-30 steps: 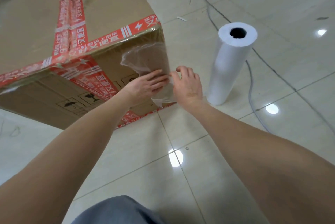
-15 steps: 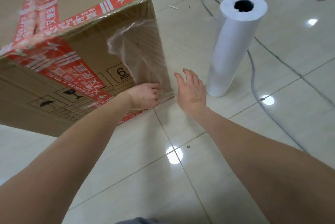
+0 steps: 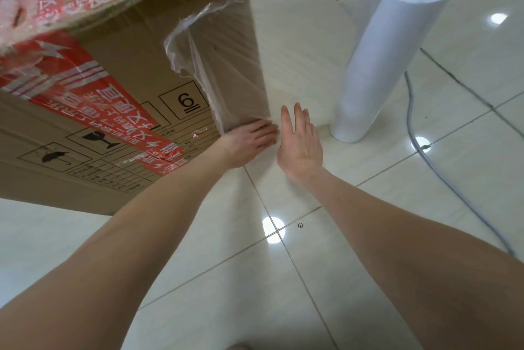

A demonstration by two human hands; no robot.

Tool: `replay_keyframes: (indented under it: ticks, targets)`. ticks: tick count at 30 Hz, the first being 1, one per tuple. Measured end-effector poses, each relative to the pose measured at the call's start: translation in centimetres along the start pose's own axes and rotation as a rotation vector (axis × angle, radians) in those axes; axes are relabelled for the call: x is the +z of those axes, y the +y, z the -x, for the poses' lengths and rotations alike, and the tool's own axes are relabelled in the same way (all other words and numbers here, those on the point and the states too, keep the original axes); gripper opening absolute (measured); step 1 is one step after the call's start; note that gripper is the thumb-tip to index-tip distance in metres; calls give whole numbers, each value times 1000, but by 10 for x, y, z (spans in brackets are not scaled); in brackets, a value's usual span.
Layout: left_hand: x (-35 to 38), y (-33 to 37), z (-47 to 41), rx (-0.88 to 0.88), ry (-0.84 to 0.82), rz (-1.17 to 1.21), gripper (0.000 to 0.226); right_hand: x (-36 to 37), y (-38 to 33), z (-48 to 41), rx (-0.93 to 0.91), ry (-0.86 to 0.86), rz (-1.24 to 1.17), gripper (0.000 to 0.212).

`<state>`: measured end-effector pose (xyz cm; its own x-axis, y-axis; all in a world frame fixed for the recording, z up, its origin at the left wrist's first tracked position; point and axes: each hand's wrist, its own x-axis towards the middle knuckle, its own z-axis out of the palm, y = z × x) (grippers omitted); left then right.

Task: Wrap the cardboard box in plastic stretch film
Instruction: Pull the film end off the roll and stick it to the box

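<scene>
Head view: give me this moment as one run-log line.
left hand: flat, pressing film on box corner near floor | right hand: open, empty | roll: upright on floor, apart from both hands

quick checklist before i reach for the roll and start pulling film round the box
1. Film end stuck at the box corner: not ok, its upper edge is peeling and wrinkled.
2. Left hand pinning the film's bottom: ok, pressed flat low on the corner.
3. Right hand free: ok, open and empty.
4. Roll reachable: ok, upright on the floor beside the right hand.
5. Cable clear of the roll: cannot tell, it runs close behind it.
</scene>
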<state>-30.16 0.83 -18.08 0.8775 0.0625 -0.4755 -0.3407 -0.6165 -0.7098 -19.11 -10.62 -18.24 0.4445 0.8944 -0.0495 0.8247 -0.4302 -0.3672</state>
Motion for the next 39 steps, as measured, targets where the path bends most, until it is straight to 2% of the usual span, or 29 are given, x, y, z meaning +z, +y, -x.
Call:
replay_keyframes:
  ticks: [3, 8, 12, 15, 18, 23, 26, 29, 33, 35, 37, 39]
  targets:
    - [10, 1, 11, 28, -142, -227, 67, 0, 3, -1, -19, 5, -1, 77]
    - [12, 5, 18, 75, -211, -308, 67, 2, 2, -2, -9, 18, -10, 76]
    - [17, 8, 28, 142, -246, -255, 61, -1, 9, 5, 11, 47, -37, 72]
    - [11, 7, 32, 208, -267, -27, 47, -4, 15, 9, 24, 30, -63, 71]
    - [-3, 6, 24, 195, -169, 132, 46, -5, 17, 12, 11, 4, -56, 72]
    - [-8, -5, 16, 2, -140, -14, 57, -8, 19, 14, -8, -13, -33, 73]
    - [-5, -4, 22, 5, -230, -156, 62, -8, 21, 13, -2, -24, -35, 76]
    - [4, 3, 27, 41, -278, -189, 63, -9, 19, 13, 0, -21, -44, 77]
    - [16, 13, 33, 156, -323, -164, 55, -14, 19, 12, -13, -7, -50, 75]
    - [12, 13, 32, 222, -356, -66, 48, -16, 18, 11, -18, -3, -45, 74]
    - [2, 7, 23, 199, -274, 48, 49, -17, 17, 11, -15, 6, -43, 74]
    - [-8, -2, 14, 111, -169, 58, 54, -16, 16, 11, -12, 6, -47, 73]
